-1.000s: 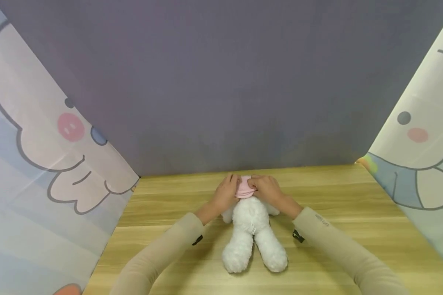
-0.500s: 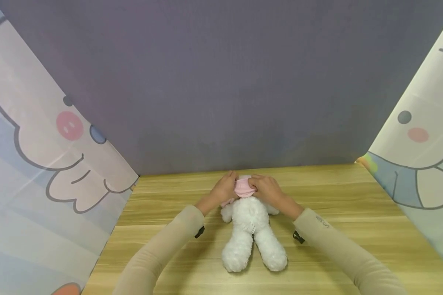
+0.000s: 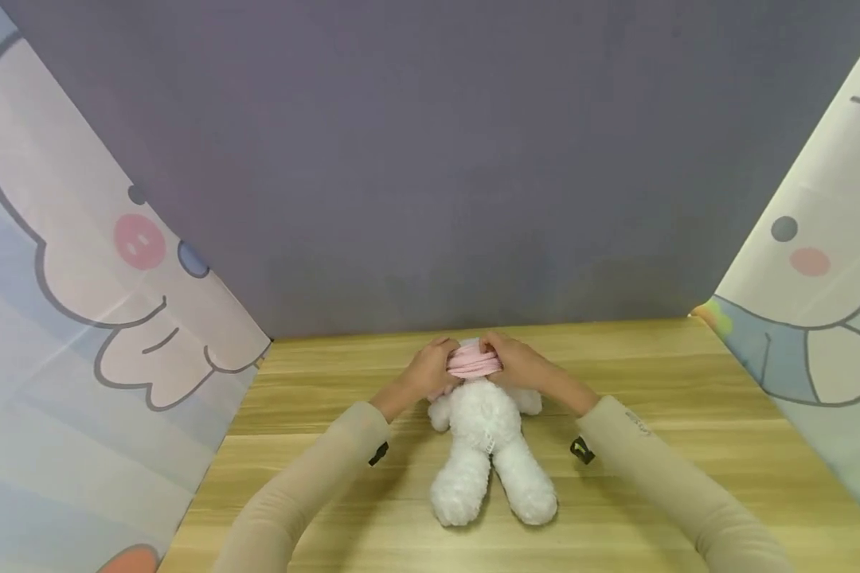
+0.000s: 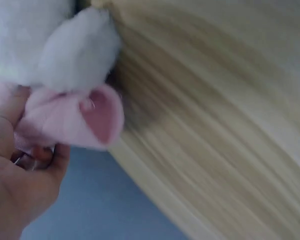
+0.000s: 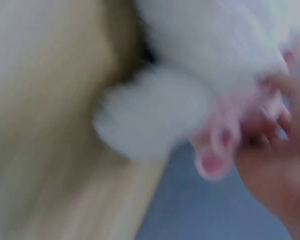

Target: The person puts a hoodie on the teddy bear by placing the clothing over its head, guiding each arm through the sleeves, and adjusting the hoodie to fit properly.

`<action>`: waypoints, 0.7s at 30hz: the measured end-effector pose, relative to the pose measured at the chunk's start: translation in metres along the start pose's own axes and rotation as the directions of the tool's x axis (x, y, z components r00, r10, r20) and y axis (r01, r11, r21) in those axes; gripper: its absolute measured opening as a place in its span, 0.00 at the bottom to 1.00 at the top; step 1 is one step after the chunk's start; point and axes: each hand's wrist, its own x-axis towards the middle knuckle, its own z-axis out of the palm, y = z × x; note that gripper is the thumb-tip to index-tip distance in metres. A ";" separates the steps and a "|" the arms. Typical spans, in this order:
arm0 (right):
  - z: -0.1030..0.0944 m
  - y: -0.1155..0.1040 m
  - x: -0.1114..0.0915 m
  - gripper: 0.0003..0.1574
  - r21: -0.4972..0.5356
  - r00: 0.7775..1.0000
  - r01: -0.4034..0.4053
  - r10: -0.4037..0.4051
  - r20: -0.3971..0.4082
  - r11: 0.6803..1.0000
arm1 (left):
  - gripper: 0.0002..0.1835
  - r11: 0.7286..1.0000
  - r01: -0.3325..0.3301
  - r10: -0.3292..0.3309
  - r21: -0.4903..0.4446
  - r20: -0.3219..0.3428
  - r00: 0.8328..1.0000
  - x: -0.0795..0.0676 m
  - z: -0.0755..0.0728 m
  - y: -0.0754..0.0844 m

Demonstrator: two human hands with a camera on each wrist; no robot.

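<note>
A white plush toy (image 3: pixel 483 422) lies on the wooden table, its legs toward me. Bunched pink doll clothing (image 3: pixel 473 362) wraps round its head end, with a little white showing beyond. My left hand (image 3: pixel 428 368) grips the clothing's left side, and my right hand (image 3: pixel 523 367) grips its right side. In the left wrist view, a sleeve-like open end of the pink clothing (image 4: pixel 72 120) sticks out below the toy's white arm (image 4: pixel 82 50). The right wrist view is blurred; pink folds (image 5: pixel 220 135) hang beside the fingers. Most of the toy's head is hidden.
The wooden table (image 3: pixel 659 446) runs back to a grey panel (image 3: pixel 473 175). Cartoon-printed sheets stand at the left (image 3: pixel 79 263) and right (image 3: pixel 817 302). Black straps sit under both wrists.
The pink clothing is more bunched and stretched wider between my hands. My left hand has shifted slightly left, showing pink cloth by the toy's left-side arm. The toy's body stays nearly still.
</note>
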 end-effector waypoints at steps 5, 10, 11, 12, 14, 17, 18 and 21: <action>-0.035 0.002 0.007 0.45 0.372 0.958 -0.216 0.122 0.259 0.903 | 0.36 0.913 0.060 0.040 -0.404 0.235 0.971 -0.001 -0.027 -0.028; -0.048 0.006 0.018 0.42 0.314 0.905 -0.299 0.163 0.393 0.901 | 0.28 0.780 0.162 0.061 -0.605 0.330 0.942 0.001 -0.039 -0.044; -0.049 0.007 0.020 0.41 0.293 0.897 -0.295 0.158 0.412 0.910 | 0.26 0.795 0.142 0.071 -0.590 0.324 0.943 0.003 -0.038 -0.043; -0.050 0.008 0.021 0.40 0.264 0.891 -0.288 0.157 0.426 0.920 | 0.24 0.817 0.118 0.081 -0.564 0.315 0.946 0.005 -0.036 -0.042; -0.049 0.010 0.025 0.35 0.198 0.892 -0.233 0.128 0.434 0.952 | 0.19 0.876 0.057 0.095 -0.480 0.286 0.953 0.008 -0.031 -0.037; -0.047 0.011 0.029 0.24 0.117 0.908 -0.132 0.072 0.412 0.984 | 0.16 0.941 -0.031 0.119 -0.338 0.243 0.963 0.012 -0.025 -0.027; -0.045 0.012 0.029 0.22 0.092 0.916 -0.102 0.058 0.396 0.990 | 0.15 0.954 -0.056 0.128 -0.295 0.228 0.965 0.013 -0.024 -0.023; -0.037 0.012 0.028 0.19 0.050 0.941 -0.014 -0.004 0.338 0.999 | 0.14 0.980 -0.085 0.117 -0.181 0.175 0.978 0.010 -0.020 -0.015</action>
